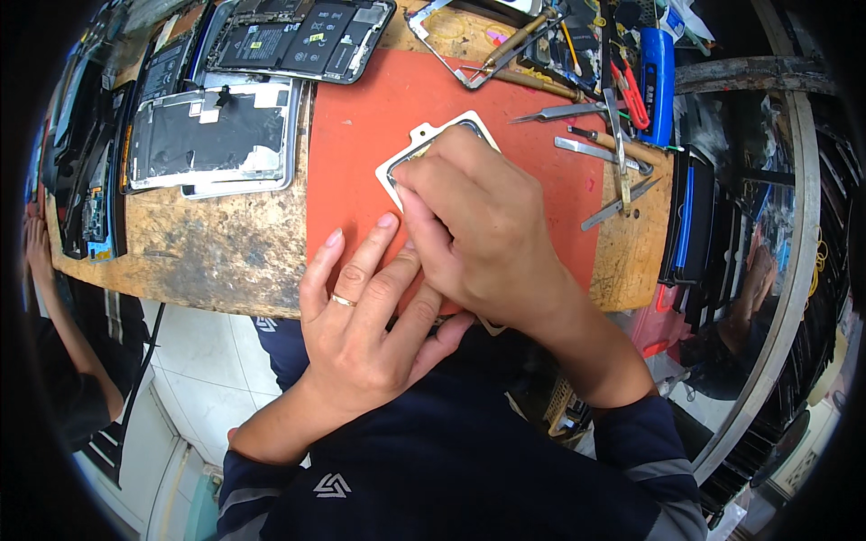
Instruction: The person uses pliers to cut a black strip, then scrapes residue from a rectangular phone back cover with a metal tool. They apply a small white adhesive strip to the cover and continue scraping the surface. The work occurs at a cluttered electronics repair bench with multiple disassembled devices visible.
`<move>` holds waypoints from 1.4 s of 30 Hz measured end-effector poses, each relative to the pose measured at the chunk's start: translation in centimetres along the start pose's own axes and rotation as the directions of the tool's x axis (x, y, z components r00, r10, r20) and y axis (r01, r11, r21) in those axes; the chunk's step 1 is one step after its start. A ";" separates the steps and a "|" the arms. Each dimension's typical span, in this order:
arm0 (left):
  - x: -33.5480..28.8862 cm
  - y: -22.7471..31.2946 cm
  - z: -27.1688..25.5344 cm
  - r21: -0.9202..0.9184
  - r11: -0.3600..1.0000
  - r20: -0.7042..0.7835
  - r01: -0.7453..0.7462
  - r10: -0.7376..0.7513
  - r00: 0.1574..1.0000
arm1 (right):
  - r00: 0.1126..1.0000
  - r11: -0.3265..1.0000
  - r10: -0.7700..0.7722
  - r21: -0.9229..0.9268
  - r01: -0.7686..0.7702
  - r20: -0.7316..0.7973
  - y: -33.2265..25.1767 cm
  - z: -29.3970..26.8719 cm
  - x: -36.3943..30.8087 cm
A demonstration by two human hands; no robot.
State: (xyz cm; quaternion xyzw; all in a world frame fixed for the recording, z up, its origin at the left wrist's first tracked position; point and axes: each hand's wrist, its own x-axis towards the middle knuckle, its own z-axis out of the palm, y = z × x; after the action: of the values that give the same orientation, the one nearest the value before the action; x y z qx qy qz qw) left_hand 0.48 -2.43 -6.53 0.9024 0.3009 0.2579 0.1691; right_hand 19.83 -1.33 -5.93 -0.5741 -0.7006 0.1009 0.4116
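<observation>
On a red mat point(356, 108) lies a flat cream-coloured frame point(386, 178) with a small holed tab at its far end. A dark-edged, phone-shaped part point(471, 123) sits inside it, mostly covered by my hands. My right hand point(492, 221) is bent over the frame, with thumb and fingers pinched together at its far left part. Whatever lies in that pinch is hidden. My left hand point(370, 307), with a ring on one finger, has its fingers stretched and spread beside the near left of the frame. Its index fingertip is close to the right thumb.
Opened phones with black batteries point(307, 41) and a phone screen panel point(212, 135) lie on the wooden bench point(216, 234) at left. To the right are tweezers point(559, 112), several blades point(591, 150), red-handled pliers point(631, 95) and a blue cutter point(657, 86). An empty phone frame point(424, 36) lies at the back.
</observation>
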 end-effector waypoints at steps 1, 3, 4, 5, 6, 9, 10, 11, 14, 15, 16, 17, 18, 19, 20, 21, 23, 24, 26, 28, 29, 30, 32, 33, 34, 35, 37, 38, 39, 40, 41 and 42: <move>0.0 0.0 0.0 -0.001 1.000 -0.004 0.002 -0.002 1.000 | 0.999 1.000 -0.007 -0.010 0.007 0.035 0.0 -0.3 0.2; 0.1 0.1 0.0 0.003 1.000 -0.001 0.005 -0.005 1.000 | 0.995 0.999 -0.025 -0.019 0.027 0.098 0.3 -1.0 0.6; 0.1 0.2 -0.1 0.008 1.000 0.008 0.006 -0.006 1.000 | 0.989 0.998 -0.055 -0.033 0.060 0.136 0.5 -1.3 0.9; 0.2 0.4 -0.1 0.012 1.000 0.017 0.006 -0.006 1.000 | 0.981 0.993 -0.098 -0.044 0.107 0.166 0.9 -1.6 1.2; 0.2 0.7 -0.1 -0.002 0.999 0.029 0.053 -0.053 0.998 | 0.971 0.988 -0.124 -0.061 0.139 0.204 1.3 -1.9 1.6; 0.3 1.8 0.2 -0.013 0.989 0.062 0.148 -0.147 0.987 | 0.943 0.970 -0.225 -0.034 0.240 0.246 2.3 -2.5 2.4; 0.3 2.2 0.4 -0.011 0.986 0.043 0.165 -0.164 0.985 | 0.934 0.967 -0.237 -0.027 0.253 0.269 2.5 -2.6 2.6; 0.3 2.5 0.7 -0.008 0.983 0.024 0.183 -0.182 0.983 | 0.924 0.964 -0.250 -0.018 0.266 0.291 2.7 -2.7 2.9; 0.3 2.7 1.3 0.007 0.983 -0.030 0.186 -0.185 0.982 | 0.893 0.947 -0.291 -0.031 0.320 0.342 3.0 -2.9 3.3; 0.3 2.7 1.5 0.010 0.983 -0.042 0.184 -0.184 0.982 | 0.884 0.939 -0.304 -0.042 0.340 0.356 3.1 -2.9 3.4; 0.2 2.6 1.6 0.012 0.984 -0.049 0.176 -0.175 0.983 | 0.880 0.937 -0.312 -0.035 0.346 0.358 3.1 -3.0 3.5; 0.2 2.5 1.6 0.012 0.985 -0.052 0.174 -0.173 0.984 | 0.877 0.935 -0.320 -0.028 0.353 0.359 3.1 -3.1 3.5; 0.1 2.5 1.6 0.012 0.985 -0.055 0.171 -0.170 0.984 | 0.873 0.933 -0.328 -0.022 0.359 0.360 3.1 -3.1 3.6; 0.1 2.4 1.7 0.013 0.986 -0.061 0.167 -0.166 0.984 | 0.873 0.935 -0.329 -0.005 0.354 0.360 3.1 -3.2 3.6; 0.1 2.4 1.7 0.014 0.987 -0.066 0.162 -0.160 0.985 | 0.873 0.937 -0.330 0.011 0.349 0.360 3.1 -3.3 3.5; 0.1 2.4 1.6 0.009 0.987 -0.076 0.159 -0.158 0.985 | 0.872 0.938 -0.330 0.026 0.345 0.361 3.1 -3.3 3.5; 0.1 2.3 1.5 0.005 0.986 -0.060 0.169 -0.168 0.984 | 0.870 0.936 -0.335 0.025 0.350 0.363 3.2 -3.4 3.5; 0.0 2.2 1.5 0.000 0.984 -0.054 0.176 -0.176 0.983 | 0.868 0.935 -0.338 0.023 0.354 0.365 3.2 -3.4 3.5; -0.1 2.0 1.2 -0.013 0.983 -0.028 0.181 -0.181 0.983 | 0.860 0.932 -0.342 0.023 0.361 0.378 3.3 -3.5 3.4; -0.3 1.6 0.9 -0.015 0.984 -0.016 0.176 -0.176 0.984 | 0.857 0.934 -0.339 0.029 0.356 0.387 3.3 -3.6 3.3; -0.4 1.4 0.8 -0.012 0.986 -0.018 0.168 -0.168 0.986 | 0.858 0.937 -0.334 0.036 0.348 0.389 3.3 -3.6 3.2; -0.5 1.2 0.7 -0.010 0.988 -0.031 0.156 -0.156 0.987 | 0.858 0.939 -0.332 0.045 0.342 0.392 3.3 -3.6 3.1; -0.6 0.9 0.4 -0.006 0.989 -0.020 0.150 -0.150 0.988 | 0.862 0.939 -0.330 0.041 0.341 0.385 3.2 -3.7 2.7; -0.7 0.8 0.2 0.000 0.990 -0.025 0.142 -0.142 0.990 | 0.863 0.939 -0.330 0.041 0.341 0.381 3.1 -3.7 2.5; -0.7 0.7 0.1 -0.004 0.990 -0.016 0.144 -0.144 0.989 | 0.872 0.940 -0.331 0.049 0.337 0.361 3.0 -3.7 2.3; -0.7 0.6 -0.1 -0.004 0.990 -0.013 0.144 -0.144 0.990 | 0.879 0.941 -0.332 0.057 0.333 0.341 2.9 -3.7 2.0; -0.6 0.2 -0.6 -0.005 0.989 0.004 0.146 -0.146 0.989 | 0.889 0.944 -0.327 0.069 0.322 0.320 2.5 -3.7 1.6; -0.5 0.0 -0.8 -0.005 0.989 0.018 0.149 -0.148 0.989 | 0.892 0.946 -0.321 0.072 0.315 0.318 2.3 -3.7 1.4; -0.4 -0.3 -1.0 -0.003 0.989 0.026 0.148 -0.148 0.989 | 0.895 0.949 -0.315 0.076 0.307 0.316 2.2 -3.7 1.2; -0.3 -0.7 -1.1 -0.006 0.990 0.020 0.141 -0.141 0.990 | 0.896 0.952 -0.303 0.075 0.295 0.324 2.0 -3.8 1.0; -0.1 -1.0 -1.2 -0.007 0.991 0.009 0.132 -0.132 0.991 | 0.897 0.956 -0.291 0.074 0.283 0.332 1.8 -3.8 0.9; 0.0 -1.3 -1.3 -0.008 0.992 -0.003 0.123 -0.123 0.992 | 0.898 0.960 -0.279 0.073 0.271 0.339 1.7 -3.8 0.8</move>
State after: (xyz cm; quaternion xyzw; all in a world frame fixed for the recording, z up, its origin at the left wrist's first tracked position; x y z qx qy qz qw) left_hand -0.85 -1.20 -6.07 0.8811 0.3552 0.2497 0.1874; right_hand 23.70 -1.39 -4.14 -0.4377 -0.8347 0.1496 0.2990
